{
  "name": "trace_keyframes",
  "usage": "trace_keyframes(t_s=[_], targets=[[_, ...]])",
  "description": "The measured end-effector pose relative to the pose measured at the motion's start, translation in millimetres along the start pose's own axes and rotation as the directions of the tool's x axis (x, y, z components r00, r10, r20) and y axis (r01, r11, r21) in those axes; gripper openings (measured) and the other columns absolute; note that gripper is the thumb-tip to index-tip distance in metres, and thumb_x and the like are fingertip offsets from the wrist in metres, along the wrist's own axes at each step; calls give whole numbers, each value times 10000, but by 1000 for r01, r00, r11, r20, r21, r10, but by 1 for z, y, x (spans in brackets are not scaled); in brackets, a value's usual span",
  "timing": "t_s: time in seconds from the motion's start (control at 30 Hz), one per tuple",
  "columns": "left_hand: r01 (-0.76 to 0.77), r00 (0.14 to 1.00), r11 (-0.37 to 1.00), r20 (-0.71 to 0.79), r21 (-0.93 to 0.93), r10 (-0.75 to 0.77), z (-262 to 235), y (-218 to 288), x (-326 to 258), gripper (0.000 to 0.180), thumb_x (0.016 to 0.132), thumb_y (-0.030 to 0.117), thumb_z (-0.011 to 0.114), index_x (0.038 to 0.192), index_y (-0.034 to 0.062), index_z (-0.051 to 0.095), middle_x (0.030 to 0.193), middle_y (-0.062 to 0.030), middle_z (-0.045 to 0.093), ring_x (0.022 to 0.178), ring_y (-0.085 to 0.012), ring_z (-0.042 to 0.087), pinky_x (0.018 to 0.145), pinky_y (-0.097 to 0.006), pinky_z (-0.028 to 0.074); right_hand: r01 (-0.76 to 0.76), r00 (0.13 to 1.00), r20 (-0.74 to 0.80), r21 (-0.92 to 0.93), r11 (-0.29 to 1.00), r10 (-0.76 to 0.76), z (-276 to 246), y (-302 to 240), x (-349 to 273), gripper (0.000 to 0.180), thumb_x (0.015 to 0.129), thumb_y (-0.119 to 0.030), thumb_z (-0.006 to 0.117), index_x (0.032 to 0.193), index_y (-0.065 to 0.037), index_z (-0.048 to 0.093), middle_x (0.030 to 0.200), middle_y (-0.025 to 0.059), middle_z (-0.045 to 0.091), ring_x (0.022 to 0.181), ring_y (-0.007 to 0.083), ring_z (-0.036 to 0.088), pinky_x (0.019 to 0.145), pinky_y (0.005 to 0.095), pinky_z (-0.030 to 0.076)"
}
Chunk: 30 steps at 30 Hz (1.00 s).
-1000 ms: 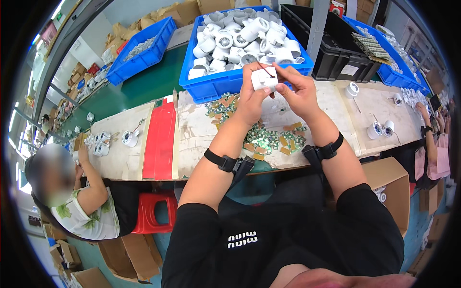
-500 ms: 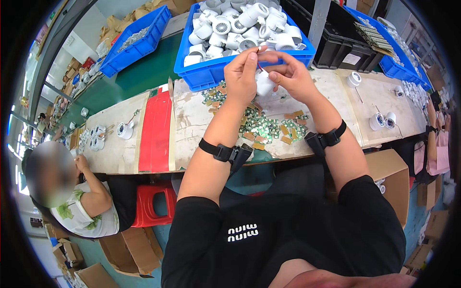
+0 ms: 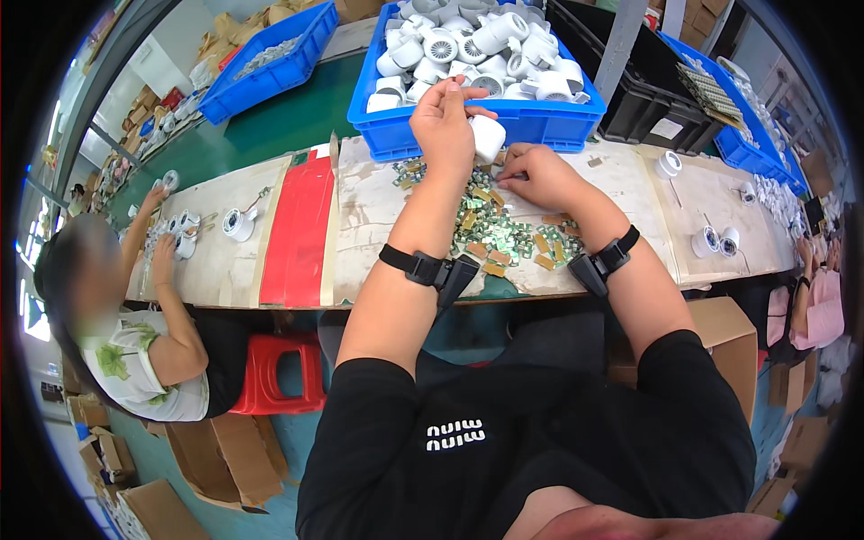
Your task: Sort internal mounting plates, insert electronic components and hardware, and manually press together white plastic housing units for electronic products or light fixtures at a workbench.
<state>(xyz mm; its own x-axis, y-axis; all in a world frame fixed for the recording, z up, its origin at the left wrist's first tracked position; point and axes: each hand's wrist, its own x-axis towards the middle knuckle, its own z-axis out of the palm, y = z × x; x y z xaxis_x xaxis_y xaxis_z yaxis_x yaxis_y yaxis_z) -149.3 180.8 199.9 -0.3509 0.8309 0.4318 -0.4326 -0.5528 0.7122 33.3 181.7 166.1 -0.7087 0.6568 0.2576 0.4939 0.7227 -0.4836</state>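
My left hand (image 3: 445, 130) is raised at the front of the blue bin, its fingers curled round a white rounded plastic housing (image 3: 489, 139). Lower and to the right, my right hand (image 3: 543, 177) reaches down to the table with thumb and fingers drawn together. Its fingertips touch the edge of a heap of small green circuit boards (image 3: 490, 225), mixed with tan pieces. Whatever is between those fingertips is too small to make out. Behind both hands stands the blue bin (image 3: 540, 126), piled with similar white housings (image 3: 441, 47), some showing round grilles.
A red strip (image 3: 297, 234) crosses the worktable left of the boards. White round parts (image 3: 238, 225) stand beyond it, near a seated co-worker (image 3: 135, 351). More white parts (image 3: 706, 240) lie to the right. A black crate (image 3: 661, 99) adjoins the bin; a metal post (image 3: 621, 49) rises there.
My right hand has left the white housing and moved down to the circuit boards. The left hand keeps the housing. At left, the co-worker has reached forward over the table.
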Motion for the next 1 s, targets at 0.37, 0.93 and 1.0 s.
trace_keyframes(t_s=[0.37, 0.93, 1.0], targets=[[65, 991, 990, 106, 129, -79, 8, 0, -9, 260, 1060, 170, 566, 1165, -67, 587, 999, -225, 747, 657, -229, 720, 569, -311, 566, -84, 996, -11, -160, 983, 84, -11, 3, -7, 197, 820, -130, 792, 988, -43, 737, 985, 126, 686, 895, 308, 669, 781, 402, 540], [-351, 888, 717, 458, 602, 51, 10, -13, -26, 67, 924, 73, 679, 924, 7, 687, 745, -125, 710, 623, -204, 690, 594, -318, 529, 94, 806, -442, 752, 653, 393, -43, -7, -5, 214, 898, -196, 813, 954, 2, 754, 819, 44, 732, 619, 68, 605, 575, 218, 488], [-357, 885, 724, 462, 590, 59, 11, -11, -26, 68, 922, 76, 680, 908, 9, 678, 739, -134, 701, 615, -221, 684, 590, -326, 525, 77, 817, -420, 759, 647, 396, -44, -7, -7, 211, 897, -196, 814, 942, 0, 752, 805, 40, 724, 618, 68, 605, 573, 216, 485]])
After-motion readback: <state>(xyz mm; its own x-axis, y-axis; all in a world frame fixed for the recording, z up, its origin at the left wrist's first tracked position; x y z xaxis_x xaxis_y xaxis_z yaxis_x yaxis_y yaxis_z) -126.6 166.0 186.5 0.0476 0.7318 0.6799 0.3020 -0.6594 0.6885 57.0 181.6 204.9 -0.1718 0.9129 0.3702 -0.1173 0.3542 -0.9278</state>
